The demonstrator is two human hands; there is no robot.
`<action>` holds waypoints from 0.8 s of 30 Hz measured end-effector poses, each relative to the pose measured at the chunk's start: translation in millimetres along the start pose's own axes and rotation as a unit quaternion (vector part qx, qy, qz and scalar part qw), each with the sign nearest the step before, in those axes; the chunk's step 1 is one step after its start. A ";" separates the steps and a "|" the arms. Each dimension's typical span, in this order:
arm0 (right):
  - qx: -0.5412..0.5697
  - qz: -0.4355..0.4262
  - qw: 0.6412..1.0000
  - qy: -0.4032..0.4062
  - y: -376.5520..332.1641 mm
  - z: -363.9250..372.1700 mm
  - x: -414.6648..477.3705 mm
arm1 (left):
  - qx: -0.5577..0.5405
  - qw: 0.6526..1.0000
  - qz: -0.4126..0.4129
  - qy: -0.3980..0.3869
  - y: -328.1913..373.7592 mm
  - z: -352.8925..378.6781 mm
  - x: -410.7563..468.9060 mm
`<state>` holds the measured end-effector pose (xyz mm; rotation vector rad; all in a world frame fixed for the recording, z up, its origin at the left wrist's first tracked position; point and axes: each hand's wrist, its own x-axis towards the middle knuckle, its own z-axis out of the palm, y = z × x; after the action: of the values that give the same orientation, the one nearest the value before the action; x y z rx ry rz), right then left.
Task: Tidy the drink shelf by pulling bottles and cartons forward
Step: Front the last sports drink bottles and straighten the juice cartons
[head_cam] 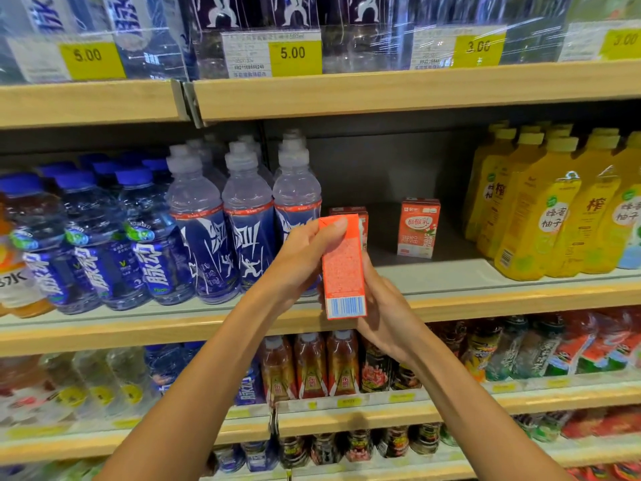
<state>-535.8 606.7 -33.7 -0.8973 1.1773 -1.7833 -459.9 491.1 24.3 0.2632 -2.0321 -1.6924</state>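
A red drink carton (343, 269) is held upright in both hands in front of the middle shelf (451, 277), its barcode panel toward the camera and its lower end level with the shelf's wooden front edge. The left hand (298, 262) grips the carton's upper half, with the thumb pressed over the top corner. The right hand (385, 307) holds the lower part from behind and from the right side. Just behind the held carton a second carton (363, 222) stands on the shelf, mostly hidden. A third carton (418, 227), red and white with Chinese lettering, stands upright to its right, set well back from the front edge on the grey deck between the bottle rows. Left of the cartons, clear-capped bottles (248, 230) with dark blue labels stand in rows running from the front edge to the back. Blue-capped bottles (97, 237) are packed beside them toward the shelf's left end. Toward the right end, yellow bottles (541, 216) with pale caps stand in tight rows at the front edge. The shelf above carries plastic-wrapped bottles behind yellow price tags (295, 53) reading 5.00 and 3.00. The shelf below holds red-labelled bottles (312, 366) and other drinks, too blurred to tell apart.
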 end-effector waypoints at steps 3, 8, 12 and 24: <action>-0.039 -0.014 0.999 0.026 1.0 -2.8 1.7 | 0.064 0.998 0.025 -0.009 -0.3 1.0 -0.6; -0.088 -0.063 0.990 0.096 2.9 -0.7 5.2 | 0.082 0.992 0.062 0.074 -5.0 17.5 -3.7; -0.155 -0.102 0.968 0.170 6.1 5.1 9.3 | 0.045 0.986 0.044 0.157 -5.1 34.2 -2.0; -0.150 -0.103 0.973 0.140 1.2 -7.1 -2.4 | -0.017 0.989 -0.001 0.148 -2.0 23.6 8.1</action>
<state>-540.6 611.2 -37.5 -0.9930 1.6178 -1.9777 -478.5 507.7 21.5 0.4747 -1.7844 -1.5804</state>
